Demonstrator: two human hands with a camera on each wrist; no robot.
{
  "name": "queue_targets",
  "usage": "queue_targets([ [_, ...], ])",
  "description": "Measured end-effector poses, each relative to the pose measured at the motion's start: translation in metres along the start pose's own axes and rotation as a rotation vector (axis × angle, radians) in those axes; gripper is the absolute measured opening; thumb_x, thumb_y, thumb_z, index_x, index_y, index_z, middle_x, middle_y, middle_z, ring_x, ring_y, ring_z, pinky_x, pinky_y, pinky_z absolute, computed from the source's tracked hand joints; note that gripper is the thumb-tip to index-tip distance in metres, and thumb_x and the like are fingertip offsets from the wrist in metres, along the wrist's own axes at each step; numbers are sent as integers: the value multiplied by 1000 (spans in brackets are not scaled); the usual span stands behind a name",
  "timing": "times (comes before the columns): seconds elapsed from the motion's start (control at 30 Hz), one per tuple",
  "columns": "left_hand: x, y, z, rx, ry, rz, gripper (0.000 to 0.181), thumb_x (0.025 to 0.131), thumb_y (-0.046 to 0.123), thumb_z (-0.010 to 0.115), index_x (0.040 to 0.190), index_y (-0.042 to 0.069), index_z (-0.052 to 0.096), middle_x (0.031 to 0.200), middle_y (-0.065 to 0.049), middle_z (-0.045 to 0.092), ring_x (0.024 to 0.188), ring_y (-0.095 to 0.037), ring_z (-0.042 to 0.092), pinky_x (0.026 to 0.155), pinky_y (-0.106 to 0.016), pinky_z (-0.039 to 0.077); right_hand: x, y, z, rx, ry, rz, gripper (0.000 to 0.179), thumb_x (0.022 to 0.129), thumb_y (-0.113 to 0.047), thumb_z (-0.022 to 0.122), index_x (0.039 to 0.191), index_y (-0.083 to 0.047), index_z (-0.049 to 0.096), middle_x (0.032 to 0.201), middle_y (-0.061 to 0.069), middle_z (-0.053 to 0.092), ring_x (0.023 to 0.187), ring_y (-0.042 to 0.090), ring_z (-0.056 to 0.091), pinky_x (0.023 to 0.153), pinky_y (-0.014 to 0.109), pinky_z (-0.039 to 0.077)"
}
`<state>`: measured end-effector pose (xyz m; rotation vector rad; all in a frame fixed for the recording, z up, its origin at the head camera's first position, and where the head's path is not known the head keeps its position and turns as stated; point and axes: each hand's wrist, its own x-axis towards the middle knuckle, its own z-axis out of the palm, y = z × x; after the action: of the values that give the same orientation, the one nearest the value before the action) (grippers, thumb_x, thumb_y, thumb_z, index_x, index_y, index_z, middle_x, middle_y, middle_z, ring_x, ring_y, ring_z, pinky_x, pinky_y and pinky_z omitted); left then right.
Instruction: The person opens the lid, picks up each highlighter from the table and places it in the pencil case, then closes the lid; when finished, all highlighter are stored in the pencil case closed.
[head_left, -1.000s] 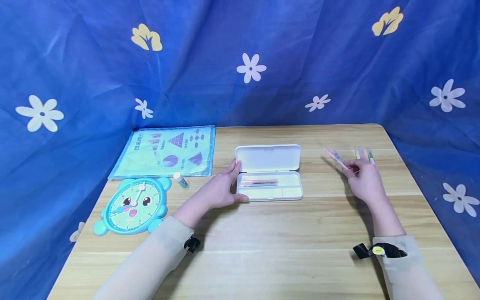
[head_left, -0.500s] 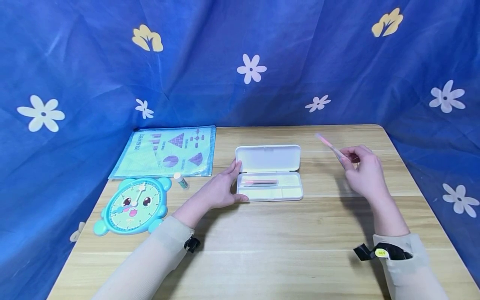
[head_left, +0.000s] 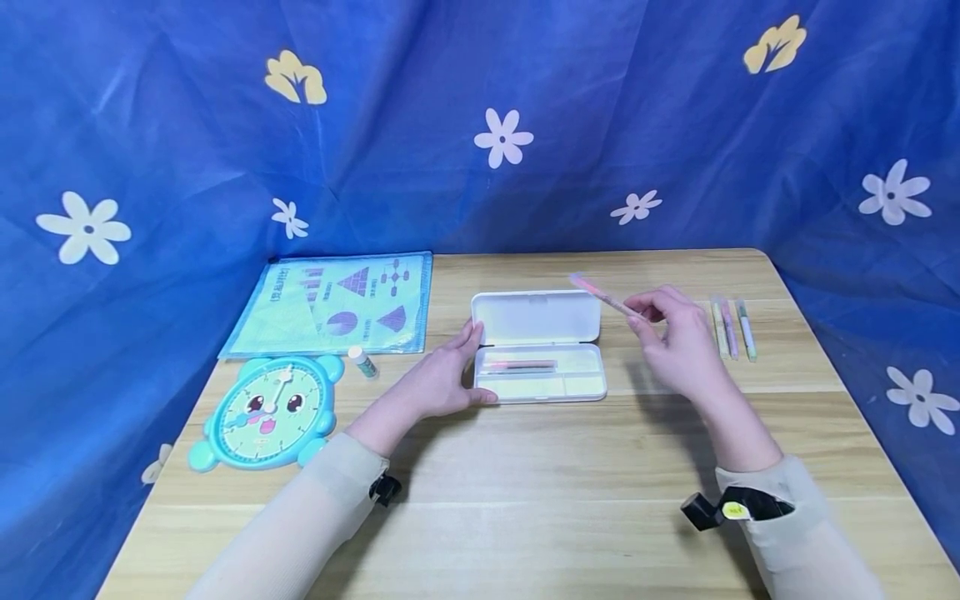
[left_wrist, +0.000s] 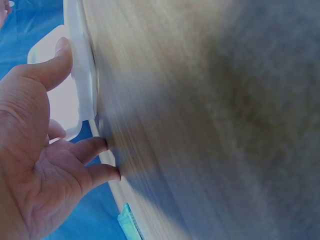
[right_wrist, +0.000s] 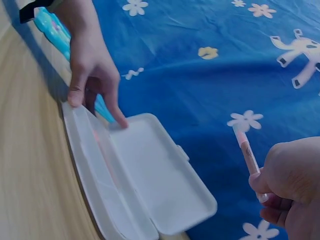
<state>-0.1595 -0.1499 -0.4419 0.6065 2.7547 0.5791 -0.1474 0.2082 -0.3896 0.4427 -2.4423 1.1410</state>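
A white pencil case (head_left: 538, 317) lies on the table with its lid raised. In its back compartment is a pink pen (head_left: 519, 365); the front compartments show bare white. My left hand (head_left: 442, 377) holds the case's left end, thumb at the front edge and fingers by the lid, as the left wrist view also shows of the thumb (left_wrist: 59, 62). Above the table, right of the lid, my right hand (head_left: 678, 343) pinches another pink pen (head_left: 606, 295) near its lower end. That pen, with its clear-looking cap, tilts up to the left; the right wrist view shows it too (right_wrist: 248, 152).
Three pens, a yellowish pen (head_left: 720, 329), a purple pen (head_left: 730, 331) and a green-ended pen (head_left: 746, 332), lie at the right. Left of the case are a glue stick (head_left: 363, 362), a blue toy clock (head_left: 266, 417) and a blue folder (head_left: 337, 308). A blue curtain (head_left: 412, 192) hangs behind.
My right hand has lifted the pink pen from beside the other pens at the right and carried it left toward the case. My left hand stays in place on the case.
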Motion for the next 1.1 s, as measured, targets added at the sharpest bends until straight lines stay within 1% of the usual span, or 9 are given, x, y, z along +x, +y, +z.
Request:
queue_targets([
  [0.17, 1, 0, -1, 6, -6, -10, 127, 82, 62, 85, 170, 14, 8, 174, -13, 6, 151, -44, 33, 124, -51, 28, 5, -4, 17, 0, -68, -58, 15, 94, 8, 73, 107, 1, 76, 91, 8, 67, 84, 21, 59, 72, 32, 43],
  [0.33, 1, 1, -1, 1, -12, -12, 127, 82, 62, 85, 170, 14, 8, 174, -13, 6, 151, -43, 33, 124, -50, 28, 7, -5, 35, 8, -145, -80, 17, 94, 9, 72, 108, 1, 75, 96, 9, 68, 89, 23, 62, 80, 40, 51],
  [0.43, 1, 2, -1, -4, -16, -18, 127, 81, 62, 85, 170, 14, 7, 174, -12, 5, 152, -43, 33, 125, -50, 28, 8, -6, 47, 20, -189, -97, 18, 93, 10, 71, 108, 0, 74, 98, 8, 68, 90, 24, 62, 80, 42, 54],
  [0.53, 1, 2, -1, -1, -13, -15, 127, 82, 62, 85, 170, 14, 8, 174, -12, 6, 151, -43, 34, 124, -50, 29, 7, -5, 60, 24, -225, -134, 18, 92, 11, 72, 106, -1, 74, 98, 8, 68, 91, 25, 63, 80, 44, 55],
  [0.7, 1, 2, -2, 8, -6, 2, 127, 81, 62, 85, 170, 12, 8, 174, -14, 6, 150, -44, 35, 124, -50, 30, 4, 0, 83, -32, -314, -194, 16, 93, 10, 72, 104, -1, 75, 99, 8, 69, 96, 27, 63, 85, 45, 55],
  [0.8, 2, 2, -2, 12, -4, 5, 127, 81, 62, 85, 170, 11, 9, 174, -14, 7, 150, -44, 35, 124, -50, 31, 1, 3, 95, -71, -383, -192, 13, 95, 6, 71, 106, 0, 75, 101, 7, 69, 100, 26, 62, 90, 44, 55],
  [0.87, 2, 1, -2, 12, -3, 3, 127, 81, 62, 85, 170, 11, 9, 174, -14, 7, 151, -44, 35, 124, -50, 31, 0, 4, 101, -84, -413, -179, 12, 96, 5, 72, 107, 0, 75, 101, 7, 69, 101, 26, 62, 91, 42, 56],
  [0.97, 1, 1, -2, 13, -3, 0, 127, 81, 62, 85, 170, 12, 9, 174, -15, 7, 151, -43, 34, 124, -49, 30, 0, 4, 108, -96, -431, -181, 13, 95, 6, 72, 106, 0, 76, 101, 7, 69, 102, 26, 63, 92, 41, 56],
  [1.1, 0, 1, -1, 10, -5, -4, 127, 81, 62, 85, 170, 12, 8, 174, -16, 8, 150, -44, 35, 124, -50, 30, 0, 6, 116, -109, -436, -217, 11, 94, 7, 74, 103, 0, 76, 100, 7, 69, 100, 26, 63, 92, 41, 56],
])
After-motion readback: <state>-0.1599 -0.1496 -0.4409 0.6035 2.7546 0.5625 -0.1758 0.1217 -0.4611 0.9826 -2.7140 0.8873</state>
